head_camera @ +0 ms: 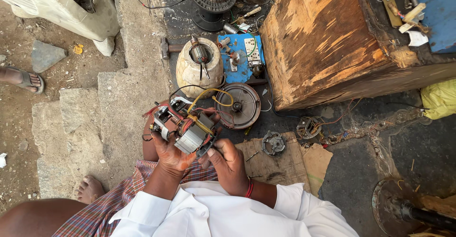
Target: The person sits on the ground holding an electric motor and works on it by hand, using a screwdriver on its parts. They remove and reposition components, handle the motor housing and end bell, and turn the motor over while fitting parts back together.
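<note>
Both my hands hold a small electric motor stator with a grey laminated core, a black frame and red, yellow and black wires trailing off it. My left hand cups it from below with the fingers wrapped around its left side. My right hand grips its lower right edge, thumb against the black frame. A yellow wire loops up from the motor.
A cream motor housing with an armature stands ahead, beside a round metal cover and a blue switch board. A big wooden box is at the right. Cardboard with a small metal part lies near. Another person's sandalled foot is at left.
</note>
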A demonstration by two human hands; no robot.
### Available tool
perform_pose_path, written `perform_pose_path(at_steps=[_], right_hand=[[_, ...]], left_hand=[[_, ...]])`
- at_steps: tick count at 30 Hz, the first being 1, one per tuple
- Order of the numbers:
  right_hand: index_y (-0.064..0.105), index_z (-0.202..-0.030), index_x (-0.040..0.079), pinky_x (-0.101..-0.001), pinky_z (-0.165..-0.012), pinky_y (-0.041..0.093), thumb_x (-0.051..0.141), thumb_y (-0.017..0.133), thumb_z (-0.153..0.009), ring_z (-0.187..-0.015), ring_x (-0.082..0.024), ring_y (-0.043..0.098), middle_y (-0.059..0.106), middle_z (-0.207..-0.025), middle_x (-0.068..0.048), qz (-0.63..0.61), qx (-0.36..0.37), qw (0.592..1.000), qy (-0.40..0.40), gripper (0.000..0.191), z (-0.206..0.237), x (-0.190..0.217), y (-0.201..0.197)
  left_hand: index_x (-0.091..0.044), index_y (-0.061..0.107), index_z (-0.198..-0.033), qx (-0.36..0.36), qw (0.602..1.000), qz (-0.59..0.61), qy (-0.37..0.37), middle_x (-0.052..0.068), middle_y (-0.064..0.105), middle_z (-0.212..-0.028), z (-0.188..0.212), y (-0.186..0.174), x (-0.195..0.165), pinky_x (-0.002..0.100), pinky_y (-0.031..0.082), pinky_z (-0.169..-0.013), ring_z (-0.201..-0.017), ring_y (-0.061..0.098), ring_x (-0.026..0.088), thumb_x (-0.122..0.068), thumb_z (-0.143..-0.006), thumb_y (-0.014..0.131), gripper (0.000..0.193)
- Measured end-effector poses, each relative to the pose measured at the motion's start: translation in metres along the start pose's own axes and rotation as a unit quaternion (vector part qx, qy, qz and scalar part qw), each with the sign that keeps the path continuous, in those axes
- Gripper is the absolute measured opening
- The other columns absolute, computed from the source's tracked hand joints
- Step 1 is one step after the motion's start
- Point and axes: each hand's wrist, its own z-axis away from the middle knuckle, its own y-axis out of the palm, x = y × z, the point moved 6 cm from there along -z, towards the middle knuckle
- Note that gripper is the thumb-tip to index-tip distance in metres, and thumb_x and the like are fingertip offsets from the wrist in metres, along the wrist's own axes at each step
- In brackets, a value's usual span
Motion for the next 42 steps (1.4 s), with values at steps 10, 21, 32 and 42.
perform_pose_path(at_steps=[10,21,32,42], right_hand=[[0.053,-0.11,-0.001,-0.0296,-0.068,0.059,0.017,0.05,-0.111,-0.078,-0.014,0.071,0.073,-0.09,-0.012,-0.005,0.013,1.0,-0.001,0.018,0.001,0.001,-0.001],[0.053,-0.107,-0.001,-0.0291,-0.07,0.058,0.016,0.051,-0.11,-0.077,-0.013,0.07,0.073,-0.087,-0.012,-0.022,0.0,0.999,0.025,0.017,0.004,-0.007,-0.001],[0.053,-0.107,0.0,-0.0289,-0.069,0.058,0.017,0.051,-0.11,-0.077,-0.013,0.07,0.072,-0.085,-0.011,-0.022,0.005,0.999,0.025,0.018,0.006,-0.008,-0.005],[0.054,-0.107,0.0,-0.0295,-0.07,0.058,0.02,0.051,-0.11,-0.078,-0.014,0.071,0.073,-0.087,-0.013,-0.049,-0.003,0.999,0.006,0.02,0.0,-0.006,-0.005]], left_hand=[[0.005,0.034,-0.153,0.002,1.0,-0.012,0.0,0.028,0.046,-0.15,0.001,-0.003,0.0,0.048,0.051,-0.107,-0.14,0.049,0.039,-0.086,-0.058,0.078,0.138],[0.002,0.036,-0.149,-0.008,0.999,-0.04,0.0,0.025,0.049,-0.146,0.001,-0.003,-0.002,0.049,0.051,-0.108,-0.136,0.052,0.039,-0.081,-0.056,0.083,0.134],[-0.003,0.039,-0.15,0.03,0.998,-0.049,0.012,0.027,0.048,-0.147,0.0,0.009,-0.006,0.052,0.051,-0.108,-0.137,0.05,0.044,-0.074,-0.06,0.088,0.125],[-0.013,0.047,-0.147,0.032,0.999,-0.004,-0.01,0.028,0.047,-0.153,-0.002,0.0,-0.008,0.054,0.052,-0.104,-0.136,0.054,0.04,-0.062,-0.061,0.093,0.109]])
